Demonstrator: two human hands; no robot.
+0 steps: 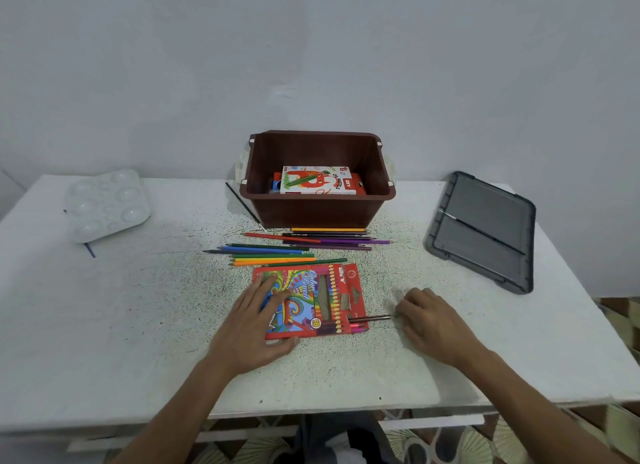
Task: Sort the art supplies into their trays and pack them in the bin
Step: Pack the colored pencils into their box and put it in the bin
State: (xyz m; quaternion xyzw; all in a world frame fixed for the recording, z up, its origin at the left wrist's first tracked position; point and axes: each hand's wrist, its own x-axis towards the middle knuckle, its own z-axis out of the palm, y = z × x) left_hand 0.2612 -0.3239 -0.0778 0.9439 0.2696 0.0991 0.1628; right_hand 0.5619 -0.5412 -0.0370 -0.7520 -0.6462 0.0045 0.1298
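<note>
Head view. Left hand (258,320) lies flat, fingers straight and slightly spread, on the red pencil box (322,297) at mid-desk (138,325). Right hand (427,320), fingers curled together, pinches the end of a pencil (372,318) protruding from the box. Loose pencils (277,254) lie between it and the brown bin (317,210), which holds an oil-pastel box (317,181).

Left hand (256,321) flat on pencil box (304,290); right hand (433,321) pinches pencil (370,318) at box mouth (loose pencils (273,255) beyond).
</note>
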